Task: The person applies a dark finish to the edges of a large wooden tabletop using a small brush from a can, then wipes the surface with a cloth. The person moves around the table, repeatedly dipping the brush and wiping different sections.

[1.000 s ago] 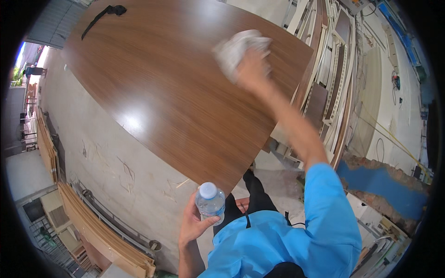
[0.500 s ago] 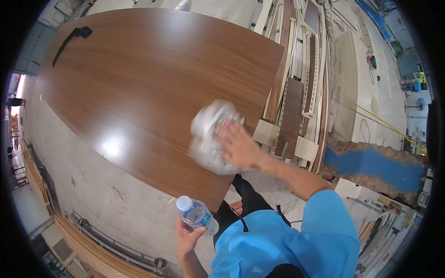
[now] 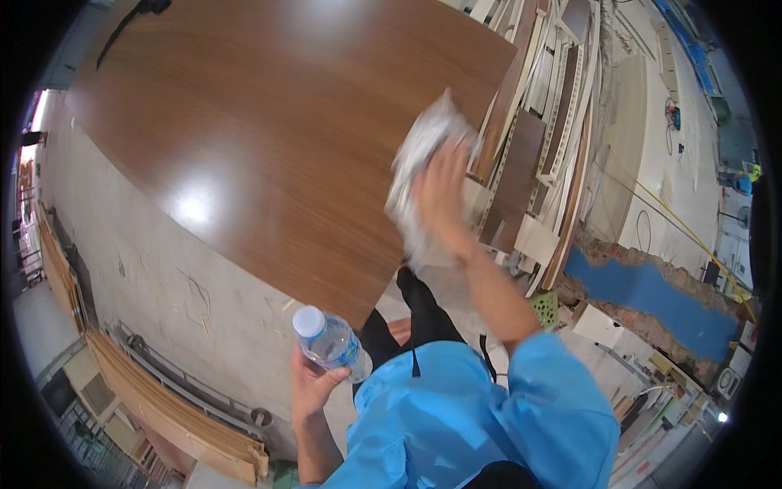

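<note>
item one: my right hand (image 3: 440,200), centre right of the frame, pressed flat onto a crumpled white cloth (image 3: 419,175). the fingers (image 3: 436,167) lie spread over the cloth, not closed round it. the cloth rests on the right-hand edge of the table (image 3: 269,138), partly hanging past that edge. the hand is blurred, so finer detail i cannot tell.

item two: my left hand (image 3: 314,387), lower centre of the frame, holding a clear plastic bottle (image 3: 330,344) with a white cap and a blue-and-white label. the fingers wrap round the lower part of the bottle; the bottle tilts, cap toward the upper left. it is held in the air below the table's near edge, well apart from the cloth.

item three: table, a large brown wood-grain panel with a glossy top, filling the upper left and centre of the frame; a bright light spot shows on it left of centre.

item four: dark handle-like object (image 3: 130,20) at the table's far upper-left corner.

item five: stacked boards and strips (image 3: 542,155), brown and pale, just beside the table's right edge.

item six: blue sheet (image 3: 652,297) on the ground at right.

item seven: wooden planks (image 3: 171,416) along the lower left, on the concrete floor (image 3: 163,277).

item eight: my blue sleeves and shirt (image 3: 472,424), bottom centre.
</note>
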`<state>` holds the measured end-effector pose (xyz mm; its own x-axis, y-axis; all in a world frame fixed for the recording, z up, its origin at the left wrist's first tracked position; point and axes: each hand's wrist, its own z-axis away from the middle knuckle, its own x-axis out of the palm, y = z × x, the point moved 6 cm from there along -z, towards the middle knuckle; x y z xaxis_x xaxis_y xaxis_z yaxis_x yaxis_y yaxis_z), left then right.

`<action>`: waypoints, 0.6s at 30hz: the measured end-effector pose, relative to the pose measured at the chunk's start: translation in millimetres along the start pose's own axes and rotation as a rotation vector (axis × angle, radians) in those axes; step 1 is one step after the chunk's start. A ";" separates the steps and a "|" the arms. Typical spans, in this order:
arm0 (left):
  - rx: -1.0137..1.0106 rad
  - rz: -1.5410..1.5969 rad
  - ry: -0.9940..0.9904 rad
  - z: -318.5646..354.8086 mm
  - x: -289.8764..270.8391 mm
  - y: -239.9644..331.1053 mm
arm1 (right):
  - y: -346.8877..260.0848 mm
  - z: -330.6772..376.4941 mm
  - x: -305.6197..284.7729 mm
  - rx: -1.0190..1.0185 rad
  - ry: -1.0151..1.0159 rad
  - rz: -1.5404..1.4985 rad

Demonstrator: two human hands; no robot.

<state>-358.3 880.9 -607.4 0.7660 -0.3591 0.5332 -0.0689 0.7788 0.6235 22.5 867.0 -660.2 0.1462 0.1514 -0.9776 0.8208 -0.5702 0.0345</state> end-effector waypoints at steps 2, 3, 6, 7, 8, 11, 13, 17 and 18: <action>0.031 0.002 -0.024 1.9 -1.6 -4.5 | 62.1 -69.3 -1.2 0.205 0.347 -0.002; 0.016 -0.001 -0.004 4.4 -4.1 -8.0 | 75.0 -68.4 6.9 0.380 0.214 -0.200; 0.040 0.027 0.030 12.1 -9.2 -10.9 | 48.7 -3.6 30.9 0.678 0.003 -0.584; 0.047 0.040 0.037 15.5 -9.8 -11.0 | 27.4 40.4 42.5 0.805 -0.092 -0.677; 0.077 0.069 0.045 19.4 -9.6 -9.4 | -26.2 77.6 1.9 0.281 0.418 -0.456; 0.035 0.042 0.060 24.9 -4.4 -14.2 | -15.6 82.6 20.9 0.669 -0.005 -0.390; 0.047 0.042 0.026 22.7 3.0 -16.2 | 55.9 20.8 35.7 0.729 -0.141 -0.569; 0.060 0.038 0.036 5.9 9.2 -17.7 | 80.1 -17.6 46.0 0.713 0.090 -0.657; 0.038 0.034 0.018 2.4 11.0 -18.4 | 66.6 -10.4 50.8 0.741 0.198 -0.773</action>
<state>-350.1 861.4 -611.7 0.7739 -0.3230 0.5447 -0.1194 0.7702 0.6265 90.4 845.2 -705.4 -0.1259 0.7680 -0.6280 0.2017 -0.6000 -0.7742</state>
